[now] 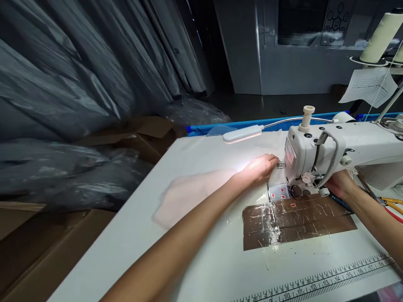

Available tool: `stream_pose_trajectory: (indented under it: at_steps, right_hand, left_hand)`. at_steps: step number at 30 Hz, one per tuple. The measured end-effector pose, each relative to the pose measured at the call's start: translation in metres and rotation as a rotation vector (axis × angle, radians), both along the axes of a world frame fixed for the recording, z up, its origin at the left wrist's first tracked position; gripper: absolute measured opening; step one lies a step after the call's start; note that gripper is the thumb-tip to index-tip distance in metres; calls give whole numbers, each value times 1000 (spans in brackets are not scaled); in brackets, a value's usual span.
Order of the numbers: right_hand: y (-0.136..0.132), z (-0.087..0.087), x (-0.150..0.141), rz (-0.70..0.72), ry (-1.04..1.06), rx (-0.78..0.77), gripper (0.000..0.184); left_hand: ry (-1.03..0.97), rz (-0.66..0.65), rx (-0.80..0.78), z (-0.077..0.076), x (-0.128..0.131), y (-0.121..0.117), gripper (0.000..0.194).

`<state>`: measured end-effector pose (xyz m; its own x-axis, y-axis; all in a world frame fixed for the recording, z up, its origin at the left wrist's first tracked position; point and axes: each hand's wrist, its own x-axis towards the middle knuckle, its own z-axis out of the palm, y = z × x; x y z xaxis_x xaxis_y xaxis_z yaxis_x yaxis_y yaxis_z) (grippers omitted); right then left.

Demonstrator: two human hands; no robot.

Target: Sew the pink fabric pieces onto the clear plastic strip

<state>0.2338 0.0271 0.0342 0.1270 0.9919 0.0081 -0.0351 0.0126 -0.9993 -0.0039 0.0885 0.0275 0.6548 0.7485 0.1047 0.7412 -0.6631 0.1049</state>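
A white sewing machine (pixel 315 151) stands at the right of the white table. My left hand (pixel 261 167) is just left of its head, beyond the metal needle plate (pixel 278 192), with the fingers curled together. Anything in that grip is too small to make out. My right hand (pixel 340 184) reaches under the machine's arm, and its fingers are hidden behind the machine head. Brown tape (pixel 296 224) covers the table in front of the needle plate, and small red marks dot the plate.
A white lamp (pixel 242 134) on a bendable stem lights the left hand. Orange-handled pliers (pixel 392 201) lie at the right. A printed ruler (pixel 311 287) runs along the front edge. Thread cones (pixel 382 37) stand at the upper right; cardboard boxes (pixel 63 247) sit left of the table.
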Motion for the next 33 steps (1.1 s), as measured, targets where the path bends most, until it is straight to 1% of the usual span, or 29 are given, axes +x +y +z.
stream_pose_trajectory:
  at_steps: [2, 4, 6, 8, 10, 13, 16, 18, 21, 27, 33]
  right_hand:
    - [-14, -6, 6, -33, -66, -63, 41]
    - [-30, -11, 13, -34, -258, -51, 45]
    - [-44, -15, 19, 8, -492, 72, 48]
    - [-52, -16, 22, 44, -645, 222, 49]
    - [-55, -18, 24, 60, -701, 323, 47]
    - [-55, -25, 23, 69, -724, 406, 41]
    - [-54, -34, 23, 78, -748, 471, 33]
    - [-55, -37, 23, 89, -762, 509, 29]
    - [-57, -40, 24, 96, -783, 541, 26]
    - [-59, -41, 24, 100, -828, 530, 27]
    - [-60, -42, 23, 96, -830, 540, 27]
  left_hand:
    - [-8, 15, -25, 1, 1, 10, 12]
    - [-33, 54, -58, 1, -5, 11, 10]
    - [-74, 95, -118, 3, -14, 5, 13]
    - [-128, 120, -216, 6, -25, -4, 19]
    - [-180, 129, -333, 10, -36, -14, 23]
    - [-263, 135, -508, 13, -47, -25, 25]
    - [-515, 193, -795, 16, -54, -31, 26]
    - [-647, 233, -914, 18, -57, -32, 32]
    - [-666, 251, -912, 20, -60, -34, 37]
    - [-673, 285, -905, 22, -62, -38, 35]
    - [-670, 327, -882, 25, -64, -38, 33]
